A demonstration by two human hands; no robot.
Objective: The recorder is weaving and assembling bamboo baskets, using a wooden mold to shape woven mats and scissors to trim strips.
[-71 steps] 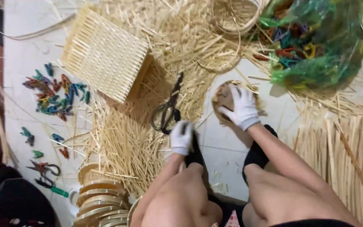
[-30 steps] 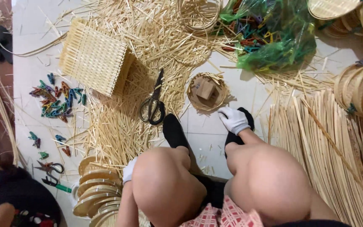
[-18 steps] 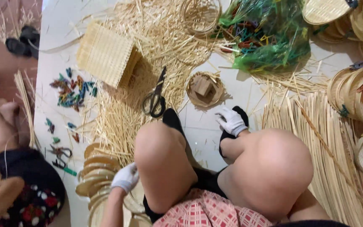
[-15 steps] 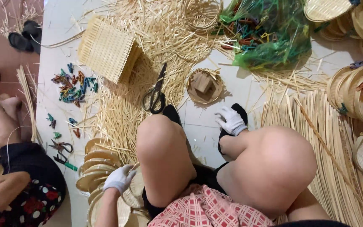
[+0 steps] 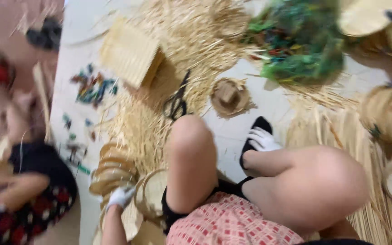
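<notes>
Woven bamboo rings (image 5: 114,174) lie stacked on the floor at the person's left side, beside the knee. The left hand (image 5: 121,197), in a white glove, rests on the stack's near edge; motion blur hides whether it is closed on a ring. The right hand (image 5: 263,139), also gloved, sits against the black shoe (image 5: 255,136), fingers loosely curled, holding nothing. Risk: the stack leans and could topple if pulled from its edge. Scissors (image 5: 177,102) lie open-handled on loose straw (image 5: 191,41) near the knee, a cut hazard. A small round basket (image 5: 229,96) holds a block-like piece. A green mesh bag (image 5: 302,43) holds coloured pieces.
</notes>
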